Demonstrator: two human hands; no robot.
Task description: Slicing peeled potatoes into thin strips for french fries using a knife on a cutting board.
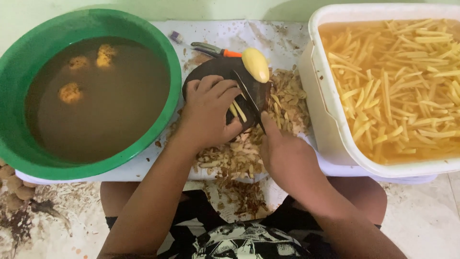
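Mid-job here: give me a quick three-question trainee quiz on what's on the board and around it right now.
1. True or false: the right hand holds the knife.
2. Which container holds the cut strips? A green basin B white tub
3. What lies at the far edge of the cutting board?
Key: 1 true; 2 B; 3 a peeled potato, with the left hand nearer, pressing potato strips.

Round green plastic basin (19, 72) of murky water on bench (268, 33) left; white rectangular tub (330, 124) of cut potato strips right; dark round cutting board (211, 69) between them; peeled yellow potato (255, 64) on board's far edge; orange-handled peeler (215, 49) behind board; pale peel heap (287, 103) right of and before board.
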